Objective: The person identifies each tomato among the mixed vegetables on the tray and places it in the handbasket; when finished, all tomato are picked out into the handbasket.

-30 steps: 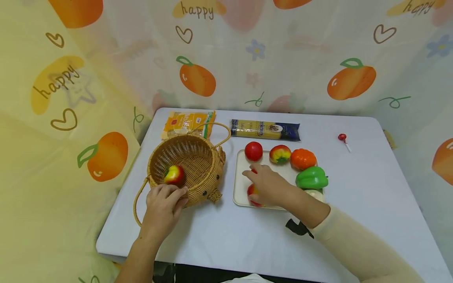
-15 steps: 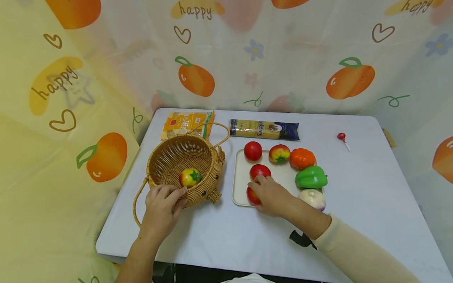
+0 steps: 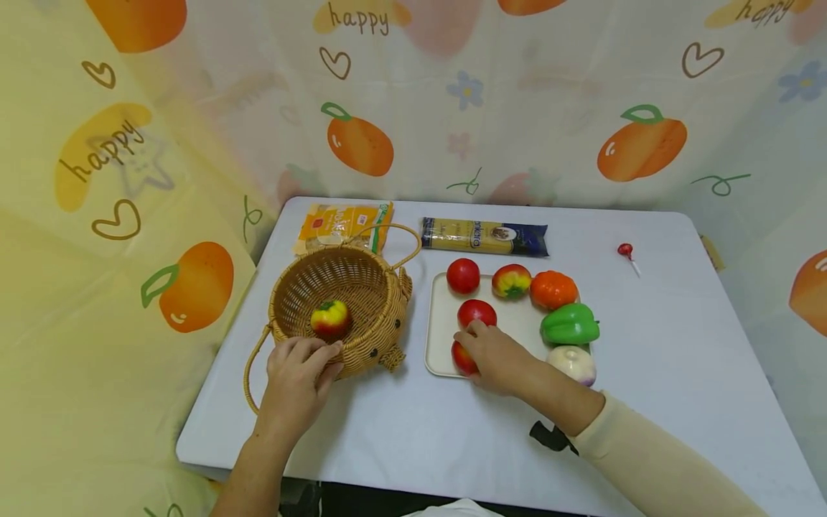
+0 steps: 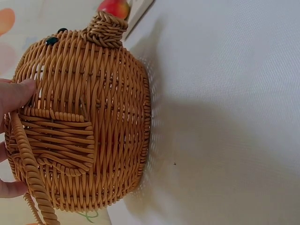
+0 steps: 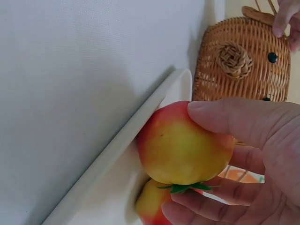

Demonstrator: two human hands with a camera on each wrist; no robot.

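Right hand [image 3: 499,360]: bent partway into a loose grasp, thumb laid across the upper side of the held fruit, other fingers reaching behind it and along its green leafy end.
Held fruit [image 5: 185,145]: red and yellow, caught between right thumb and fingers, at the tray's near left corner; hard to tell whether raised off the tray.
Left hand [image 3: 298,380]: bent over the near rim of the basket, thumb pressed on the outer weave, gap between thumb and fingers narrow.
Basket [image 4: 117,117]: wicker, with an animal snout and dark eyes, upright under the left fingertips.
Handle [image 4: 30,164]: twisted wicker, just beside the left fingers.
Loose fruit [image 3: 331,320]: red and yellow, inside the basket, just beyond the left fingertips.
Second fruit [image 5: 152,199]: just beyond the right fingers; unclear whether touching them.
Tray [image 3: 439,352]: cream, beneath and around the right fingers.
Tomato [image 3: 463,276]: red, farther beyond the right fingertips.
Third fruit [image 3: 510,281]: red and yellow, right of the tomato.
Pumpkin [image 3: 553,290]: orange, beyond and right of the right fingers.
Green pepper [image 3: 570,324]: right of the right fingers.
Onion [image 3: 571,365]: whitish, just beyond the right wrist.
Yellow packet [image 3: 342,222]: beyond the left fingers, behind the basket.
Long packet [image 3: 484,237]: well beyond the right fingers.
Lollipop [image 3: 625,250]: red, well apart from the right fingers, far right.
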